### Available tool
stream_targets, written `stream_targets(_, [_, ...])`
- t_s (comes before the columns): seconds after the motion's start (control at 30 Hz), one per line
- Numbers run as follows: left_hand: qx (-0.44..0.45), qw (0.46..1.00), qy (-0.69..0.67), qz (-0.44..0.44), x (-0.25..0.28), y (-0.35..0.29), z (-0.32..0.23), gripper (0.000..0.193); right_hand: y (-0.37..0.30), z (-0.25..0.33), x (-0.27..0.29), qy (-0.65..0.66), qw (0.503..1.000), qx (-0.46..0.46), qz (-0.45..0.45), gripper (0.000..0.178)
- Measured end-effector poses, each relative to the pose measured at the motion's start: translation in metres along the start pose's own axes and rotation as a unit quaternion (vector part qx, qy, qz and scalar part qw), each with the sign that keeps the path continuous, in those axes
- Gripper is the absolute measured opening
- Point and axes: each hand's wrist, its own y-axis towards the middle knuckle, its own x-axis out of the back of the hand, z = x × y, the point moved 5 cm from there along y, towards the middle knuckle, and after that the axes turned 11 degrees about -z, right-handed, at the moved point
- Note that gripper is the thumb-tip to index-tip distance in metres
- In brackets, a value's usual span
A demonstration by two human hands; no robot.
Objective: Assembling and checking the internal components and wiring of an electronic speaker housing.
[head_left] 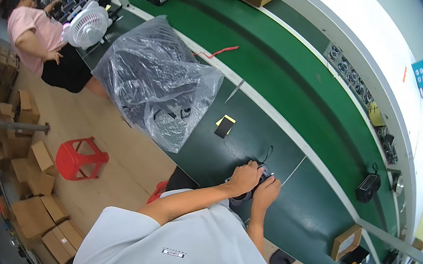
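Both my hands are closed around a small black device (265, 169) at the near edge of the green workbench. My left hand (246, 179) grips its left side from above, and my right hand (267, 190) holds the right side. A thin wrist strap (270, 151) loops out from its far end. Most of the casing is hidden under my fingers, so its exact kind does not show. A little to the left lie a black card (224, 128) and a yellow one (230, 119), partly overlapping.
A large clear plastic bag (149, 76) with dark items covers the bench's left part. Beyond runs a green conveyor belt (280, 98) carrying a black boxy device (368, 186). A white fan (87, 25) stands near a person in pink (29, 36). A red stool (81, 158) and cartons (35, 215) occupy the floor.
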Motion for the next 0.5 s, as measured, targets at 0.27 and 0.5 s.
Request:
stream_targets(0.27, [0.153,0.984,-0.075,0.048,0.005,-0.02,0.031,0.044,-0.013,0.014,0.008,0.029,0.999,0.028,0.024,0.026])
stream_targets(0.5, [0.114,0.978,-0.147,0.096,0.007,-0.007,0.043,0.05,-0.021,0.001,0.0,0.184,0.979,-0.06,0.066,0.028])
